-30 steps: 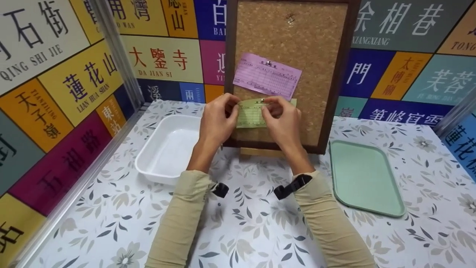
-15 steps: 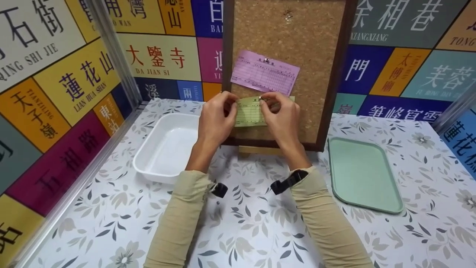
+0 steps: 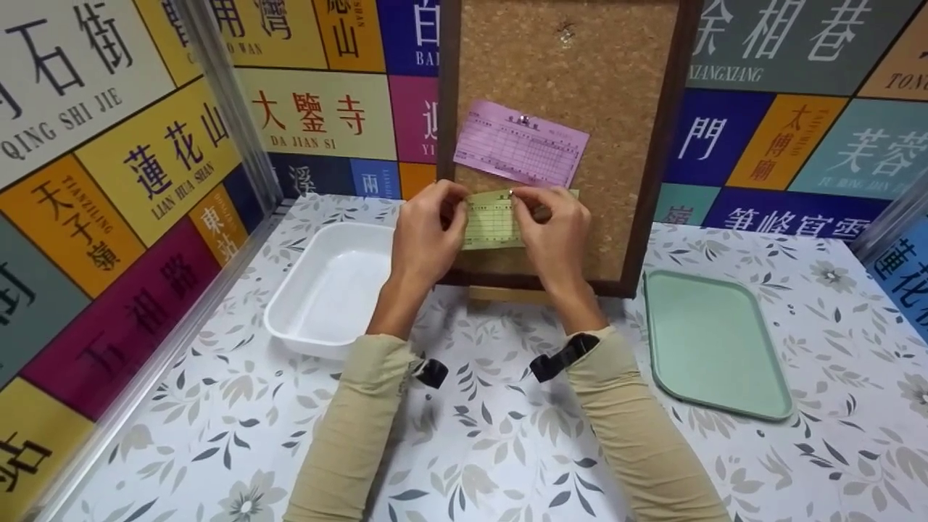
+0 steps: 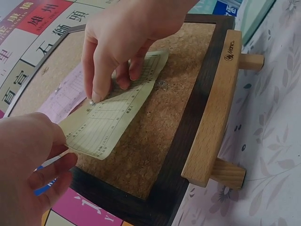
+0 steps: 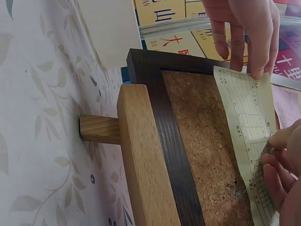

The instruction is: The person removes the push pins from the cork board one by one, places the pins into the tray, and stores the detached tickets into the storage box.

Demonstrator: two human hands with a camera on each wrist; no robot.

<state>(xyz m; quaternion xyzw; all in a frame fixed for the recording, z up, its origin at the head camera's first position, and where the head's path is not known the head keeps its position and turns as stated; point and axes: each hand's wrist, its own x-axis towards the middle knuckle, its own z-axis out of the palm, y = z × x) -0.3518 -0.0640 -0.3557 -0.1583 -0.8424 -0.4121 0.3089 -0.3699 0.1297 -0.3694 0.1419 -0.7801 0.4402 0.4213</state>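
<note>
Corkboard bears pink slip; below, left hand pinches edge of green slip, right hand pinches pin at top.

Forearms extended forward; left fingers, right fingers both bent in pinch.

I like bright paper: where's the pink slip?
In the head view, the pink slip is on the corkboard, left of centre, just above the yellow-green slip.

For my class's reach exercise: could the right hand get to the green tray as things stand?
Probably yes: nothing visibly blocks the green tray beside the corkboard, though the right hand pinches a pin at the yellowish slip.
</note>
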